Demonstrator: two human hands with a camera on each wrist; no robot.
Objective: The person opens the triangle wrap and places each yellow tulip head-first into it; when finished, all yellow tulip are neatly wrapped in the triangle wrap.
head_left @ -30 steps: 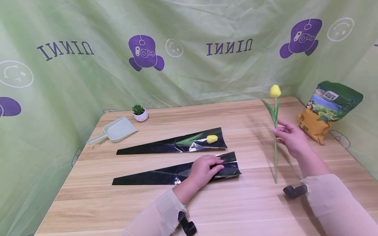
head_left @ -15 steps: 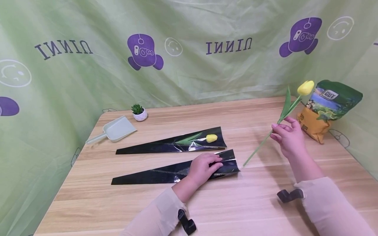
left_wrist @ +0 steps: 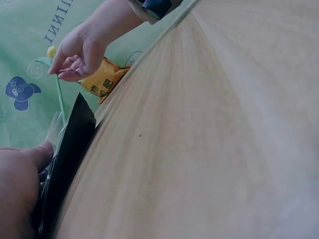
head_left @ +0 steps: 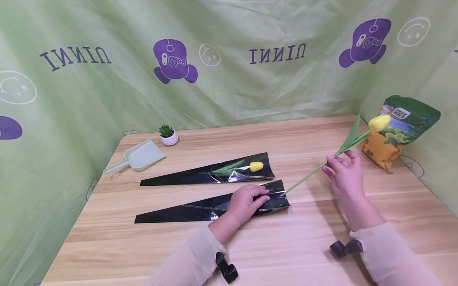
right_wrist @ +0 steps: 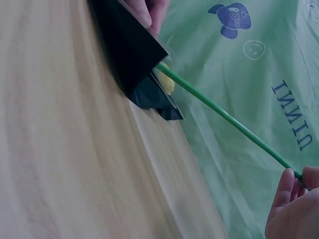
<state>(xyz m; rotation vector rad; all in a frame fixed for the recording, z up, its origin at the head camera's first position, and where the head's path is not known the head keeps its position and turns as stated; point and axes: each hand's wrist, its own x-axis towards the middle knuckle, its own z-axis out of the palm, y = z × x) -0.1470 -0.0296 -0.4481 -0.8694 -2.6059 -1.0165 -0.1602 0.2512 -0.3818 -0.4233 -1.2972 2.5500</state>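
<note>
Tulip (head_left: pixel 346 147) pinched mid-stem by the right hand (head_left: pixel 345 176), its stem end at the mouth of the near sleeve (head_left: pixel 179 213).

The bloom is held beyond the thumb and fingers, up toward the bag (head_left: pixel 383 150); below them, the bare stem is slanted down to the left. The sleeve is touched near its wide end by the left hand (head_left: pixel 247 202); whether its film is pinched or only pressed cannot be told. Farther back, a second tulip (head_left: pixel 256 166) is enclosed in the far sleeve (head_left: pixel 189 178), with a dustpan (head_left: pixel 144 155) and potted plant (head_left: pixel 168 137) placed beyond.

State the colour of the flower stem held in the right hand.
Green; the stem shows best in the right wrist view.
</note>
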